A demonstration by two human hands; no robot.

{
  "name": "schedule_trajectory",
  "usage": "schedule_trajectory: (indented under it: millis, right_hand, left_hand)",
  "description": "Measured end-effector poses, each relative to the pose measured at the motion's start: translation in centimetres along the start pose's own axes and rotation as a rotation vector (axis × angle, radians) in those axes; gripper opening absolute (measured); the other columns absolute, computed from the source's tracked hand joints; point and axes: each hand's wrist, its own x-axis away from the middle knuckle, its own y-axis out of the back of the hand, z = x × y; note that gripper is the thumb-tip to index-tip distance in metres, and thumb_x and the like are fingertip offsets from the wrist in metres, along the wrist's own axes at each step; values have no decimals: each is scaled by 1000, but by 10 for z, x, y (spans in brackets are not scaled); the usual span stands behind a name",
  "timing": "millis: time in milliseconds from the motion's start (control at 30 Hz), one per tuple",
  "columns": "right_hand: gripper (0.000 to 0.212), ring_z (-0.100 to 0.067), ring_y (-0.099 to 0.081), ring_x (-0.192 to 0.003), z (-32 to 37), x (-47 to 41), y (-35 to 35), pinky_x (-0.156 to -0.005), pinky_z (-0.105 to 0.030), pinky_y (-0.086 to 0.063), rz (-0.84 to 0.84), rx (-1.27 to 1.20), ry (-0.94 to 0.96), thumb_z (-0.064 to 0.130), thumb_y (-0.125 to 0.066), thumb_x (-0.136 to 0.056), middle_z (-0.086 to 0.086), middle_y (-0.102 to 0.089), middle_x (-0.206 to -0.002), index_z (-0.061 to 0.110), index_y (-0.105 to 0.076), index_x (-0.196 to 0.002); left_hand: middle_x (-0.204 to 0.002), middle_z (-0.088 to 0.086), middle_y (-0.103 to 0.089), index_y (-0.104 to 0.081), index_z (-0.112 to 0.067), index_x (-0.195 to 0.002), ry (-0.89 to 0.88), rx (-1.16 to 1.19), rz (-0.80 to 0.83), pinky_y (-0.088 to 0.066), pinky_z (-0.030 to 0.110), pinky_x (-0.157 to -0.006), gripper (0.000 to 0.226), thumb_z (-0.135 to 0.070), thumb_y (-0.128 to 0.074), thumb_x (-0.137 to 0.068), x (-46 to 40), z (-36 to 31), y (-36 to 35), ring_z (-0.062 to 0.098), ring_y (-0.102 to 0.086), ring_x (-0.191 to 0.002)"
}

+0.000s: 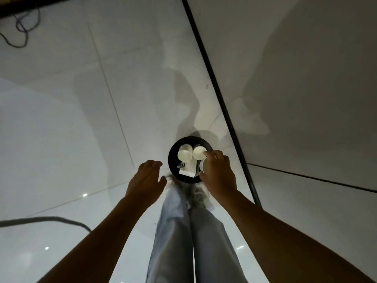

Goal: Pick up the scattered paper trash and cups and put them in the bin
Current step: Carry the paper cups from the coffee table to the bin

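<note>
A round black bin (173,152) stands on the floor just ahead of my feet. Inside it lie two white paper cups, one on the left (184,153) and one on the right (199,152), above a piece of white paper (188,170). My right hand (219,172) hovers over the bin's right rim and grips a third white cup (202,166), mostly hidden under the fingers. My left hand (148,177) hangs left of the bin, fingers relaxed, holding nothing.
White glossy floor tiles (81,139) spread to the left. A wall with a black baseboard strip (224,99) runs along the right, close behind the bin. Dark cables lie at top left (20,31) and lower left (51,218). My legs in light jeans (183,231) stand below the bin.
</note>
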Motion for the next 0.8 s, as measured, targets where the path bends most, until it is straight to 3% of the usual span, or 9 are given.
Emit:
schedule_trajectory:
  millis: [267, 367, 467, 600, 800]
  right_hand:
    - [60, -27, -38, -129, -14, -87, -130, -92, -33, -48, 74, -19, 63, 28, -66, -87, -7, -40, -143, 18, -39, -139]
    - [57, -28, -38, -132, -19, -105, -167, -95, -34, -47, 29, -44, 95, 29, -66, -88, -9, -40, -146, 15, -43, -138]
    - [56, -28, -35, -136, -20, -119, -192, -100, -38, -49, -32, -30, 123, 27, -67, -88, -10, -40, -147, 14, -45, -138]
    - [57, -23, -24, -142, -25, -127, -216, -105, -38, -43, 14, 62, 129, 34, -60, -92, -3, -29, -153, 22, -37, -142]
    - [57, -27, -28, -141, -34, -141, -223, -111, -36, -37, -22, 103, 133, 32, -62, -92, -8, -31, -153, 19, -39, -142]
  left_hand:
    - [-139, -1, -45, -46, -17, -134, 32, 53, -9, -41, 28, -94, 44, -30, -53, -93, -94, 50, -72, 16, -37, -131]
    - [-137, -2, -46, -47, -17, -132, 14, 69, 7, -41, 26, -91, 42, -30, -54, -93, -108, 67, -99, 16, -39, -129]
    - [-137, 0, -47, -48, -16, -133, -16, 40, 26, -39, 23, -89, 43, -30, -54, -93, -112, 82, -119, 17, -41, -128]
    - [-137, -1, -48, -48, -16, -132, -2, 37, 45, -37, 21, -88, 43, -30, -55, -93, -117, 94, -136, 16, -42, -128]
    - [-138, -1, -48, -48, -17, -133, 28, 56, 66, -40, 26, -93, 43, -30, -55, -92, -124, 99, -148, 17, -41, -130]
